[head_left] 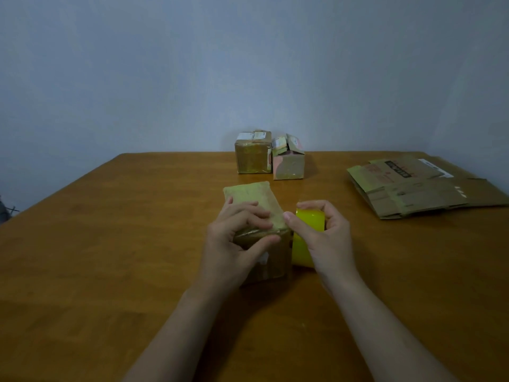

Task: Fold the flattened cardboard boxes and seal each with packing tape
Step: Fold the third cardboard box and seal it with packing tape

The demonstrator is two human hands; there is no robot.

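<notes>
A small cardboard box [249,193] stands on the wooden table [110,257] in front of me, one flap raised at its far side. My left hand [237,238] grips the box's near top edge, fingers over the top and thumb on its front face. A yellow roll of packing tape [307,232] sits against the box's right side. My right hand [322,238] curls round the roll, its thumb at the box's top right corner.
Two folded boxes [253,155] [289,161] stand side by side at the table's far edge; the right one has its top flaps partly up. A stack of flattened cardboard boxes [413,188] lies at the right. A plain wall rises behind.
</notes>
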